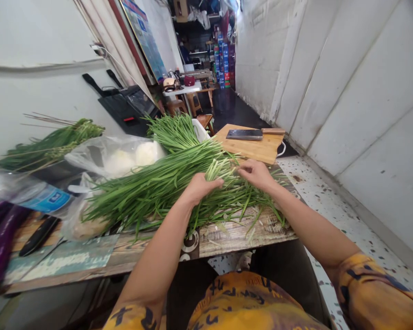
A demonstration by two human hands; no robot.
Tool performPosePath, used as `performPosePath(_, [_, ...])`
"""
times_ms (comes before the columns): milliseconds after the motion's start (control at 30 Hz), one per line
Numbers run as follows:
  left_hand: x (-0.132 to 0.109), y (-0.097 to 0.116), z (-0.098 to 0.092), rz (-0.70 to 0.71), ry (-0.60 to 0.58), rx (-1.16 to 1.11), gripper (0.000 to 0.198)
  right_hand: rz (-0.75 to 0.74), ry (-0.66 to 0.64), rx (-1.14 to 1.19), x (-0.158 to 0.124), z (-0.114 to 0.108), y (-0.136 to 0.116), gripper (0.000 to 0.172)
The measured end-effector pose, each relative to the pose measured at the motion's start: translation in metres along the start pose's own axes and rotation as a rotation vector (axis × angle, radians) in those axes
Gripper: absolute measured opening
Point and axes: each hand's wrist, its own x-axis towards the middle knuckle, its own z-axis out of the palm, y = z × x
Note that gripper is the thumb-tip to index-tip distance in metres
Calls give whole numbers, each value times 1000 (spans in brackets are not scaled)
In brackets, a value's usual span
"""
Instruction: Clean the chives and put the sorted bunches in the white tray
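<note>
A large heap of long green chives [158, 183] lies across the wooden table [234, 236]. My left hand [201, 187] is closed around a bundle of chive stalks near their pale cut ends. My right hand [256, 174] pinches the stalk ends just to the right of it. Both hands rest on top of the heap, close together.
A wooden cutting board [251, 146] with a cleaver [248, 134] sits at the table's far right. Clear plastic bags [117, 156] with pale produce, purple eggplants [0, 238], a dark knife [37, 236] and another green bunch [51, 142] lie at left. White walls flank both sides.
</note>
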Motion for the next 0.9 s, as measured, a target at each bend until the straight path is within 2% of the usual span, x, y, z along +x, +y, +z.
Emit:
performPosePath(100, [0,0,1,-2,24,-13,34,9,-123,152,-2,4,-3,22])
performPosePath(133, [0,0,2,-6,28,-16,32,14,-129,170,-3,7,-4,25])
performPosePath(233, [0,0,4,-12,26,-10,28,-57,-4,103,-8,14,-7,26])
performPosePath(333, [-1,1,5,-11,29,3,25,-260,165,-69,-11,16,-9,23])
performPosePath(433, [-1,2,5,-18,45,8,23,-438,216,-235,-12,14,-11,15])
performPosePath(533, [-1,2,5,-18,64,20,22,-561,175,-304,-13,12,-11,12])
performPosePath(633, [-1,0,4,-25,64,24,22,-619,128,-347,-12,13,-9,8])
performPosePath(800, [-1,0,4,6,66,53,24,-705,82,-430,-10,15,-2,21])
performPosePath(900, [-1,1,3,22,67,59,26,-726,44,-427,-8,15,-2,23])
